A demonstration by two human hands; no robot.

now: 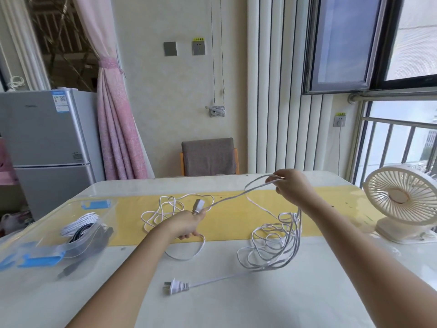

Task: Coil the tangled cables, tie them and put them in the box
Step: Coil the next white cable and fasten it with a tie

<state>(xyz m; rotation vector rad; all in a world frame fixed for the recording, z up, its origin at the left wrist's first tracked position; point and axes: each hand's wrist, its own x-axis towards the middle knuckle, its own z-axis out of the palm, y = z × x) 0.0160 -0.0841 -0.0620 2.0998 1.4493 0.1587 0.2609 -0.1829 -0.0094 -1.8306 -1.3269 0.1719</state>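
A long white power cable lies in a loose tangle (272, 247) on the table, its plug (175, 286) resting near the front. My right hand (292, 189) is raised above the table, pinching loops of this cable, which hang down to the tangle. My left hand (189, 224) grips the cable just behind its white connector end (198, 205). A second, smaller white cable tangle (163, 211) lies behind my left hand. The clear plastic box (78, 247) with blue clips sits at the left, holding a coiled white cable (80, 223) and a black one.
A cream desk fan (402, 200) stands at the table's right edge. A yellow strip runs across the white table (236, 304). A grey chair (209, 156) stands beyond the far edge, and a silver fridge (45, 147) is at the left.
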